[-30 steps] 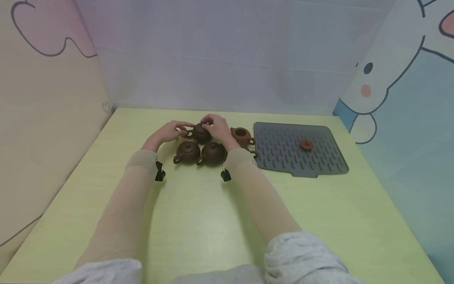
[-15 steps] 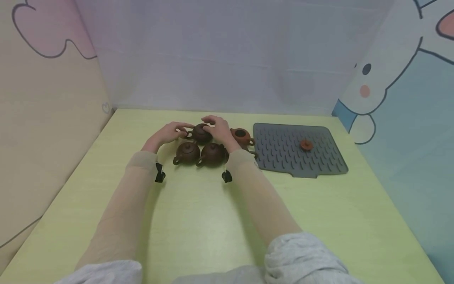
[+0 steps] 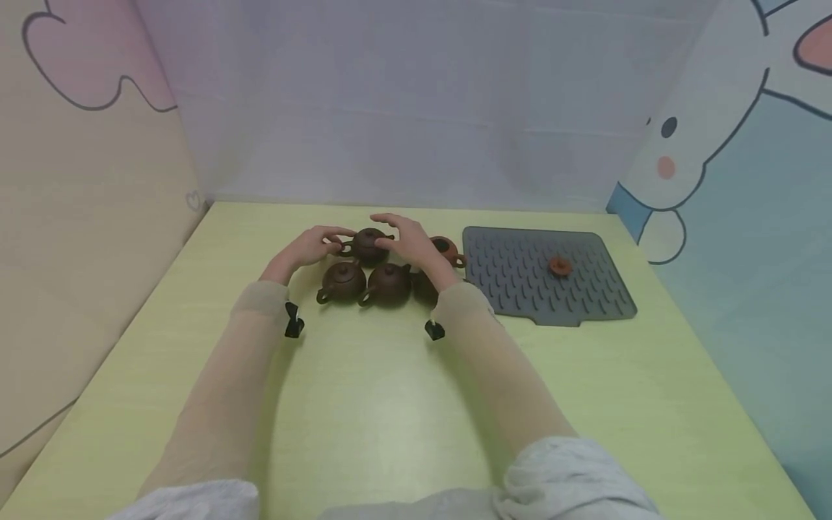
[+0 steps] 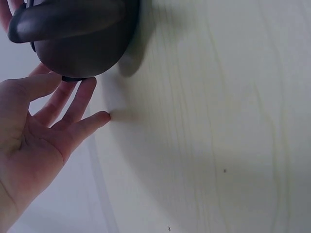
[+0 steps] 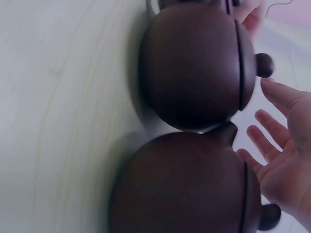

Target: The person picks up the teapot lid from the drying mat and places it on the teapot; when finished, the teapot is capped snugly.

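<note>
The back dark-brown teapot stands lidded behind two similar pots. At its handle, my left hand pinches with thumb and fingers; in the left wrist view that hand is partly hidden behind a nearer teapot. My right hand hovers at the back pot's right side, fingers loosely spread and holding nothing. The right wrist view has this hand beyond two dark teapots with round lid knobs. In front stand the left teapot and middle teapot.
Under my right wrist, another dark pot is mostly covered. A reddish lidless teapot stands behind that forearm. To the right lies a grey ridged mat bearing a reddish lid. All rest on a pale wooden table.
My right hand has lifted off the back teapot's lid and shifted right, uncovering its spout and covering more of the reddish pot. The left hand keeps its place at the handle.
</note>
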`<move>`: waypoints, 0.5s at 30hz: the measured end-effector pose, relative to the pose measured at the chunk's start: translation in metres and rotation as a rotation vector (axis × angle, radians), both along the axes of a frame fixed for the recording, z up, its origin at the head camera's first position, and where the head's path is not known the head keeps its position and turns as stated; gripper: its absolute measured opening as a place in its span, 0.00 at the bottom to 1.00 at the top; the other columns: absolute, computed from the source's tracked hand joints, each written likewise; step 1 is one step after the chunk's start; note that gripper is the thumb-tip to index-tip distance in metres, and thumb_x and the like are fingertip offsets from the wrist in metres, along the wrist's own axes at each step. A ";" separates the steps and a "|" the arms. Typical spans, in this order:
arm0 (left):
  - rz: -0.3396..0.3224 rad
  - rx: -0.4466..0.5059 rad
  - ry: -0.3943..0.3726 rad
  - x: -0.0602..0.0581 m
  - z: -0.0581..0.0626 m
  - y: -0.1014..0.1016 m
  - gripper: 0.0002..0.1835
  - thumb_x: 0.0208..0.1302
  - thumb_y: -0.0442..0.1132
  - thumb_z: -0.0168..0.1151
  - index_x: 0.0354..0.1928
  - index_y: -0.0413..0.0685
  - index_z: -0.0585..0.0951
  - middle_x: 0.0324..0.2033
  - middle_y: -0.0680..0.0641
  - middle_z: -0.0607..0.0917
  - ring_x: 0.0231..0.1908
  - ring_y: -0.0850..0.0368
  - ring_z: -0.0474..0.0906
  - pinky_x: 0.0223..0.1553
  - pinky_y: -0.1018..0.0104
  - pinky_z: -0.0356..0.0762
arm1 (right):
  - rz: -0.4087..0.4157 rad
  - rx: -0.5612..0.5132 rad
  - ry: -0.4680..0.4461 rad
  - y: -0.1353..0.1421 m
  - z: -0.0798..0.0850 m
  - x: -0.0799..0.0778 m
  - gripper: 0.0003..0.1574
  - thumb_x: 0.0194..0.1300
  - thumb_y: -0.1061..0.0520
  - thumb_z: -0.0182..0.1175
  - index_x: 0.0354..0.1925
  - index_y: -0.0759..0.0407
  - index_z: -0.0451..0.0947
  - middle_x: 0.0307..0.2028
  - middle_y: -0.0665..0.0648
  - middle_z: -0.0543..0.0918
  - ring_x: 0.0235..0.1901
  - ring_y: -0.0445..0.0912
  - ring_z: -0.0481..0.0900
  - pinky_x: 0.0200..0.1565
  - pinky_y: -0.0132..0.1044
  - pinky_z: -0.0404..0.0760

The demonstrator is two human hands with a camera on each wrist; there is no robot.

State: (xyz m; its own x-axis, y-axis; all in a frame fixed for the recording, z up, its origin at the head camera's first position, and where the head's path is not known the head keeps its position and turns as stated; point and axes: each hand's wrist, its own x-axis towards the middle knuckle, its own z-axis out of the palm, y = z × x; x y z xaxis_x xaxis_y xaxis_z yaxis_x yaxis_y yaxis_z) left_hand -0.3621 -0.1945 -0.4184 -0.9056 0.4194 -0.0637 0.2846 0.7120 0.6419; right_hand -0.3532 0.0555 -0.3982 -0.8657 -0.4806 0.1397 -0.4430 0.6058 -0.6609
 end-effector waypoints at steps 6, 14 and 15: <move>-0.002 -0.030 0.038 0.005 0.001 0.002 0.23 0.75 0.32 0.47 0.69 0.50 0.71 0.54 0.32 0.82 0.52 0.41 0.77 0.46 0.53 0.73 | 0.017 -0.002 0.054 0.015 0.006 0.013 0.33 0.70 0.51 0.60 0.71 0.46 0.67 0.71 0.50 0.70 0.70 0.51 0.68 0.69 0.47 0.69; 0.001 -0.029 0.062 0.006 -0.001 0.004 0.23 0.74 0.32 0.48 0.69 0.49 0.71 0.56 0.31 0.80 0.52 0.38 0.78 0.41 0.59 0.71 | -0.002 -0.078 0.165 0.038 0.007 0.029 0.32 0.71 0.51 0.60 0.70 0.44 0.67 0.70 0.50 0.71 0.63 0.49 0.74 0.56 0.47 0.77; -0.001 -0.029 0.066 0.006 -0.002 0.005 0.23 0.74 0.32 0.48 0.69 0.49 0.70 0.56 0.31 0.80 0.53 0.36 0.78 0.40 0.58 0.72 | -0.005 -0.096 0.186 0.042 0.006 0.031 0.32 0.71 0.51 0.60 0.70 0.45 0.68 0.69 0.51 0.73 0.54 0.52 0.78 0.50 0.48 0.78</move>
